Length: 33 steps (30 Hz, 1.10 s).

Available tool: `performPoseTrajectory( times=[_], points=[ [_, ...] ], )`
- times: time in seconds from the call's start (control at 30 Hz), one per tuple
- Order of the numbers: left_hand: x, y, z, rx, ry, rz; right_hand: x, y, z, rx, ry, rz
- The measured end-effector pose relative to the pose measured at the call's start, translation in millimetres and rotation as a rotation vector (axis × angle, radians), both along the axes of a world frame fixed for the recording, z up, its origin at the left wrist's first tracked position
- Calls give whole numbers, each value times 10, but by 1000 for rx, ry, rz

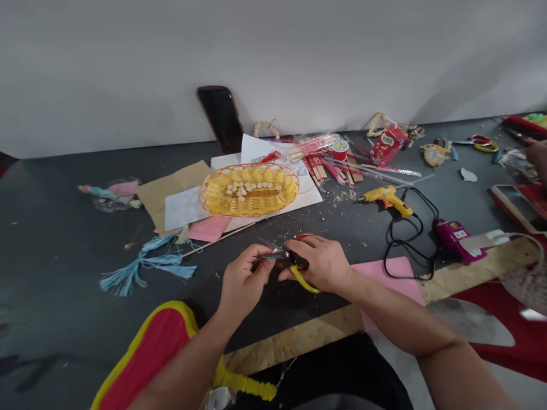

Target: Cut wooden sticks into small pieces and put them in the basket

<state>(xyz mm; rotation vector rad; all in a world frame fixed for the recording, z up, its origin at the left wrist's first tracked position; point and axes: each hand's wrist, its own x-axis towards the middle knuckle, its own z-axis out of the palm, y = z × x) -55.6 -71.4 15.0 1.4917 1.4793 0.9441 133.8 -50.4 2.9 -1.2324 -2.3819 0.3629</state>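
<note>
My right hand [322, 262] is wrapped round the handles of a pair of scissors [277, 255], whose dark blades point left and whose loops show red and yellow. Close by, my left hand [248, 273] is closed in a pinch at the blades; whatever is between its fingertips is too small to make out. Both hands are low over the dark tabletop, where pale crumbs lie scattered. Behind them a yellow woven basket [209, 196] holds several small cream-coloured pieces. Left of my left hand lies a light blue tassel [139, 265] beside a thin stick [220, 238].
A yellow glue gun [387, 196] lies to the right, its black cord near a purple power adapter [459, 239]. Papers [183, 208] spread under the basket. A phone [220, 114] leans on the wall. Another person's hand [538, 156] shows at the right edge.
</note>
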Motion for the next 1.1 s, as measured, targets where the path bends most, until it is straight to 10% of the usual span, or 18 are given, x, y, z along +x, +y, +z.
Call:
performPoseTrajectory(
  times=[1.1],
  points=[
    [51, -34, 46, 56, -49, -15, -59, -121, 23, 75, -132, 69]
  ],
)
